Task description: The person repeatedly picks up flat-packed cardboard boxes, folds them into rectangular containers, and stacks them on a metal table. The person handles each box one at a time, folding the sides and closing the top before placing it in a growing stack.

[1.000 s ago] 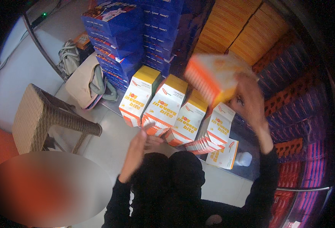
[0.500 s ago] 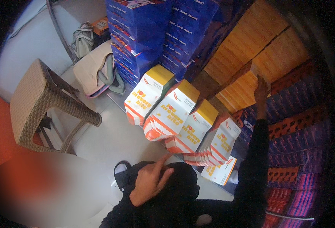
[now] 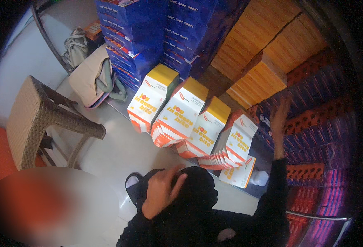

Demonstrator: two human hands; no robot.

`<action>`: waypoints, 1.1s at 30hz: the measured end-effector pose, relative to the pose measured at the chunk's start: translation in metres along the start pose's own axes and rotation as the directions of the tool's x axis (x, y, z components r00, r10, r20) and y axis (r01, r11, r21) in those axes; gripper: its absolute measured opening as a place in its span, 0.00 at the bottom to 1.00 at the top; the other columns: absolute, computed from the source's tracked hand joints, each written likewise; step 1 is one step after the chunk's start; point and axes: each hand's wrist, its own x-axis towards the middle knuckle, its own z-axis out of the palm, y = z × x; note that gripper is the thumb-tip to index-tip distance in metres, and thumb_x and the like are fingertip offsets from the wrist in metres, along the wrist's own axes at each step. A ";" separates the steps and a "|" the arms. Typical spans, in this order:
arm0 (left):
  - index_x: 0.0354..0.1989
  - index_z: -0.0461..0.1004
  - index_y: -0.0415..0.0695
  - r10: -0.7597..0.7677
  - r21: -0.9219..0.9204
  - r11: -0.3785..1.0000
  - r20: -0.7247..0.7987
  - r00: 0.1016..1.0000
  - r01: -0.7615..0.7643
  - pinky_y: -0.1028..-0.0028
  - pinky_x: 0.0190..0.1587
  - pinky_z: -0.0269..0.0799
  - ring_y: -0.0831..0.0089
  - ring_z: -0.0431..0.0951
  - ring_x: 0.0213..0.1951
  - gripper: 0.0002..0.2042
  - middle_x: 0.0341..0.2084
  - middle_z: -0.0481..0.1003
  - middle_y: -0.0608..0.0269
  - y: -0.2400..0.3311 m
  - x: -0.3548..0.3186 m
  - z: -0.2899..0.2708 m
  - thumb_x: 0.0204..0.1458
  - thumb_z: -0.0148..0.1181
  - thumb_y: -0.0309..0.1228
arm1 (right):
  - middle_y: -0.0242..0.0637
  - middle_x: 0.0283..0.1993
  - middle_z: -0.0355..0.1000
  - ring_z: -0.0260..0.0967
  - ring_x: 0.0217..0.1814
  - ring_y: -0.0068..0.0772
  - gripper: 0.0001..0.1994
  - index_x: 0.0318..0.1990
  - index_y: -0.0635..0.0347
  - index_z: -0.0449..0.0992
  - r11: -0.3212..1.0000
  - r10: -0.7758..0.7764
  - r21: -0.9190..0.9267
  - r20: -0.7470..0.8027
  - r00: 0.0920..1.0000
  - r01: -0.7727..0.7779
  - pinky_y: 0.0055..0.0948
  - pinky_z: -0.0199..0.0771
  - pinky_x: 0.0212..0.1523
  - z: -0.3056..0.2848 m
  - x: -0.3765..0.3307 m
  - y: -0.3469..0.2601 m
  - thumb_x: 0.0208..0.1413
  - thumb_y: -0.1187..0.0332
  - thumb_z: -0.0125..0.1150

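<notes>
My left hand (image 3: pixel 161 192) rests against my black-clothed knee, fingers stretched and thumb apart, with nothing in it. Out to the right, my right hand (image 3: pixel 279 119) is blurred. Its fingers look stretched out, and I see nothing held. It is in front of stacked dark blue packs (image 3: pixel 305 105), just below a jutting block of yellow-orange packs (image 3: pixel 257 80). I cannot tell whether it touches the packs. Left of it, several bundles of folded white cartons (image 3: pixel 181 109) with yellow ends and red scalloped edges stand in a row.
Tall stacks of blue boxes (image 3: pixel 132 45) rise behind the cartons. A beige bag (image 3: pixel 90 78) lies beside them. At left stands a brown woven-pattern stool (image 3: pixel 25 119). A loose white carton (image 3: pixel 239 173) lies near a round whitish object (image 3: pixel 259 178). Red packs (image 3: pixel 301 197) fill the lower right.
My right hand has come off the yellow-orange block and moved down beside the dark blue packs. My left hand stays at my knee, its forefinger less raised. The view has shifted slightly.
</notes>
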 end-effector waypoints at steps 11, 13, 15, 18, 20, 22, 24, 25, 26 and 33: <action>0.28 0.76 0.40 0.028 0.030 0.999 0.060 0.998 -0.029 0.61 0.29 0.69 0.53 0.74 0.25 0.10 0.22 0.74 0.52 -0.006 0.002 -0.001 0.52 0.59 0.35 | 0.51 0.71 0.45 0.41 0.73 0.53 0.41 0.67 0.59 0.49 0.973 -0.037 0.133 0.897 0.441 -0.189 0.45 0.43 0.70 -0.134 -0.284 -0.119 0.47 0.63 0.63; 0.28 0.76 0.40 0.057 0.027 0.998 0.036 0.998 -0.058 0.61 0.30 0.69 0.53 0.74 0.26 0.09 0.22 0.74 0.52 -0.004 0.001 -0.001 0.52 0.60 0.34 | 0.47 0.71 0.45 0.42 0.72 0.52 0.44 0.67 0.53 0.50 0.973 -0.015 0.114 0.901 0.434 -0.201 0.46 0.46 0.70 -0.137 -0.298 -0.132 0.40 0.71 0.67; 0.28 0.76 0.40 0.081 0.033 0.996 0.023 0.996 -0.082 0.62 0.31 0.69 0.53 0.74 0.26 0.09 0.22 0.74 0.52 -0.002 -0.001 0.000 0.52 0.60 0.33 | 0.46 0.70 0.48 0.45 0.72 0.48 0.41 0.66 0.54 0.54 0.955 -0.065 0.211 0.836 0.546 -0.209 0.46 0.47 0.69 -0.142 -0.304 -0.135 0.39 0.75 0.62; 0.27 0.76 0.40 0.109 0.050 0.993 0.035 0.993 -0.110 0.63 0.31 0.69 0.55 0.75 0.26 0.08 0.22 0.75 0.53 -0.002 -0.004 -0.002 0.52 0.59 0.32 | 0.46 0.65 0.58 0.52 0.69 0.46 0.31 0.61 0.57 0.63 0.945 -0.051 0.226 0.819 0.572 -0.239 0.45 0.48 0.69 -0.156 -0.296 -0.123 0.43 0.74 0.55; 0.27 0.76 0.41 0.108 0.049 0.993 0.071 0.992 -0.111 0.63 0.32 0.69 0.56 0.75 0.27 0.08 0.23 0.75 0.54 -0.003 -0.005 -0.005 0.53 0.57 0.31 | 0.44 0.56 0.68 0.64 0.59 0.44 0.24 0.55 0.58 0.70 0.946 0.088 0.131 0.776 0.625 -0.296 0.43 0.64 0.58 -0.178 -0.280 -0.104 0.45 0.74 0.54; 0.25 0.75 0.40 0.037 -0.017 0.999 0.151 0.988 -0.035 0.63 0.34 0.69 0.55 0.75 0.27 0.09 0.23 0.75 0.55 -0.004 -0.005 -0.008 0.54 0.55 0.30 | 0.44 0.50 0.71 0.68 0.53 0.46 0.22 0.55 0.60 0.69 0.890 0.361 -0.161 0.820 0.444 -0.426 0.42 0.69 0.51 -0.200 -0.256 -0.081 0.49 0.74 0.53; 0.28 0.75 0.41 0.036 -0.090 0.996 0.215 0.976 -0.017 0.64 0.36 0.69 0.56 0.75 0.29 0.08 0.23 0.75 0.56 -0.003 -0.003 -0.012 0.56 0.52 0.29 | 0.47 0.48 0.72 0.70 0.49 0.46 0.21 0.56 0.65 0.66 0.750 0.574 -0.234 0.694 0.434 -0.618 0.40 0.70 0.48 -0.217 -0.230 -0.061 0.52 0.74 0.52; 0.32 0.75 0.41 0.072 -0.136 0.990 0.228 0.971 -0.041 0.64 0.38 0.69 0.57 0.76 0.30 0.07 0.23 0.75 0.56 -0.002 -0.002 -0.013 0.57 0.51 0.28 | 0.48 0.49 0.72 0.70 0.49 0.45 0.22 0.57 0.67 0.65 0.665 0.655 -0.113 0.563 0.504 -0.738 0.39 0.70 0.49 -0.226 -0.217 -0.053 0.53 0.74 0.52; 0.36 0.75 0.41 0.082 -0.186 0.982 0.241 0.967 -0.037 0.65 0.40 0.69 0.58 0.76 0.32 0.07 0.23 0.76 0.57 -0.001 0.001 -0.015 0.57 0.50 0.27 | 0.46 0.48 0.71 0.70 0.48 0.42 0.22 0.57 0.68 0.64 0.737 0.613 0.039 0.382 0.692 -0.674 0.37 0.70 0.48 -0.229 -0.202 -0.047 0.53 0.74 0.53; 0.66 0.43 0.44 0.196 -0.594 0.804 0.308 0.931 0.027 0.65 0.58 0.60 0.62 0.66 0.57 0.34 0.56 0.65 0.51 0.025 0.024 -0.020 0.55 0.56 0.31 | 0.35 0.48 0.67 0.66 0.47 0.26 0.21 0.53 0.66 0.65 0.300 0.411 0.746 0.462 0.786 -0.595 0.29 0.69 0.46 -0.233 -0.095 -0.116 0.48 0.79 0.54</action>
